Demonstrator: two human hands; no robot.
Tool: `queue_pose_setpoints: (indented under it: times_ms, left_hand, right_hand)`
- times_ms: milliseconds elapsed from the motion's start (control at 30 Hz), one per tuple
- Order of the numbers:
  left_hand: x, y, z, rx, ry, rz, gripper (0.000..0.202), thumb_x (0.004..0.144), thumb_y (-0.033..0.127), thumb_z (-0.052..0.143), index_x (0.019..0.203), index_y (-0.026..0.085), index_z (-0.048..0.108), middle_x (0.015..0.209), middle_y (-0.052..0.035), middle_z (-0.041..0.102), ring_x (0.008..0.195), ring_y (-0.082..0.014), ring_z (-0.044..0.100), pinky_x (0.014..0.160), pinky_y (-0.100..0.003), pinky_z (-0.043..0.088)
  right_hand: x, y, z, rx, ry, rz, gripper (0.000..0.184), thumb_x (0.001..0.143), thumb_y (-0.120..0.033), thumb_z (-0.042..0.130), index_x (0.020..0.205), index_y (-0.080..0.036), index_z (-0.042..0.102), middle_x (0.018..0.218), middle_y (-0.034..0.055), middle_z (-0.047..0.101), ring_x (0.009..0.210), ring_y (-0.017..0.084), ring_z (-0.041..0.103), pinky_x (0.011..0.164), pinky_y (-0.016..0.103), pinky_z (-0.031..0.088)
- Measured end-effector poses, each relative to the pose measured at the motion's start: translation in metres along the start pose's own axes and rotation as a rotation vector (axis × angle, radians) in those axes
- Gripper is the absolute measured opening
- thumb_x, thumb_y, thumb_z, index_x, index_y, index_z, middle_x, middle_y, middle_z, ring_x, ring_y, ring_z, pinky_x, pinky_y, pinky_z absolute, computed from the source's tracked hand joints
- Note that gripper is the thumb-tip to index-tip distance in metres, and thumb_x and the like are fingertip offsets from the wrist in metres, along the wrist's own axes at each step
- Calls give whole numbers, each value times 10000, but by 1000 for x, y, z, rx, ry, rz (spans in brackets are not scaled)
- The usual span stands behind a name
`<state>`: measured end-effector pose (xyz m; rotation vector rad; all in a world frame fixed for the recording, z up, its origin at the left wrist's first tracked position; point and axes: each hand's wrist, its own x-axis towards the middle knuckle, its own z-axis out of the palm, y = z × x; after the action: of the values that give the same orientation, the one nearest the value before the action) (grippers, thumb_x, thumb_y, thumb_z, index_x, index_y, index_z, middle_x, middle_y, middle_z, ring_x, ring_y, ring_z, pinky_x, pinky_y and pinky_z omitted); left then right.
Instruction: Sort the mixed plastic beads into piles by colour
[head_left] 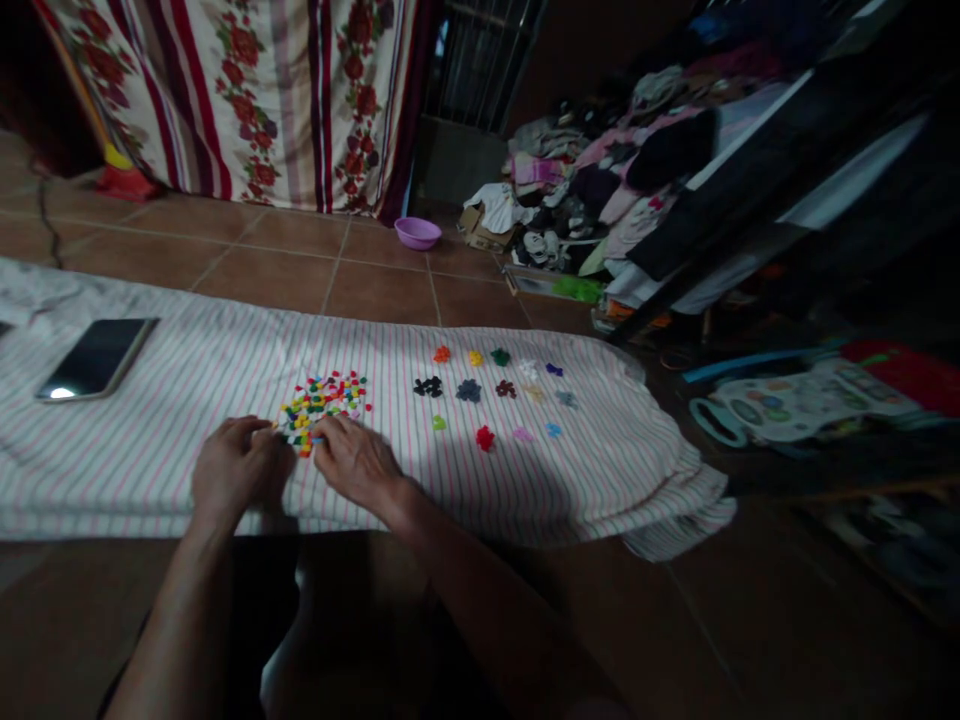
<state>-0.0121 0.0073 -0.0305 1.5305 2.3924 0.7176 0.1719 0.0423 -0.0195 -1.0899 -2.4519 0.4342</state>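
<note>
A loose pile of small multicoloured pieces [324, 397], like tiny beads or bricks, lies on a striped cloth [390, 480]. At the pile's near left edge is my left hand [231, 462], its fingers curled in and their tips hidden. My right hand [358, 460] reaches onto the near right side, fingers bent together among the pieces. A speck of blue shows by its fingertips; whether it is gripped is unclear. To the right sit small single-colour heaps in rows, among them black [428, 386], orange [442, 354], dark green [500, 356], brown [505, 389] and red [484, 438].
A phone [97, 358] lies on the cloth at the left. Beyond, a purple basin [418, 233] stands on the tiled floor before a flowered curtain [255, 100]. Heaped clothes [585, 180] fill the back right, and a light-coloured plastic panel [802, 405] lies at the far right.
</note>
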Motion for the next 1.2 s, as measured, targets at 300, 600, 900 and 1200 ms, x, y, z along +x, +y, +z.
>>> queue_pose_setpoints:
  times_ms: [300,600,900,1200]
  left_hand:
    - [-6,23,-9,25,-12,-40,408,833,364,372,971,156,694,1057,-126,689,964,-260,652,851,-384,509]
    - [-10,24,-7,104,-6,14,371,878,324,395,1020,133,681,1102,-156,673,1006,-271,638,863,-395,508]
    - [-9,17,-6,173,-80,-5,427,902,394,362,1108,151,647,1203,-160,630,1066,-310,619,929,-454,498]
    - [-9,20,-6,191,-74,-23,445,891,399,365,1118,143,649,1220,-178,628,1069,-334,620,922,-481,502]
  right_hand:
    - [-11,33,-17,77,180,36,177,885,-159,452,995,-222,576,976,32,645,822,151,607,778,262,479]
    - [-36,95,-50,15,512,95,162,835,-160,429,900,-194,574,806,38,615,710,156,570,731,274,471]
    - [-92,168,-114,-96,740,442,206,786,-300,471,889,-187,609,789,47,648,652,157,567,685,282,486]
    - [-149,210,-141,-161,724,901,288,732,-286,487,915,-164,673,823,81,695,780,215,614,781,327,465]
